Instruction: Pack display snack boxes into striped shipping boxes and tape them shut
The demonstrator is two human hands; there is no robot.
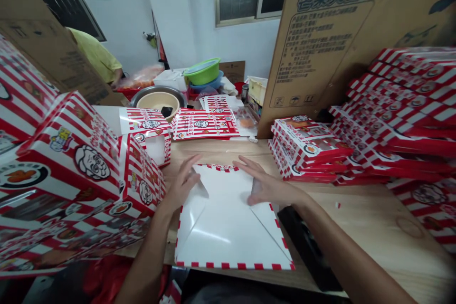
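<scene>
In front of me a folded cardboard box (228,228) lies on the wooden table, its white side up and a red-and-white checked edge showing around it. At its far left corner is my left hand (185,183), fingers apart and touching the raised side flap. My right hand (267,185) is at the far right corner, fingers spread, with the thumb against the white board. Diagonal crease lines run across the near part of the box. Neither hand is wrapped around anything.
Striped boxes (89,166) pile up at my left, and flat packed boxes (402,114) are stacked at the right. Behind lie printed sheets (203,123), a beige bowl (158,101) and a green basin (203,73). A large carton (320,57) stands upright. A person's yellow sleeve (94,54) shows back left.
</scene>
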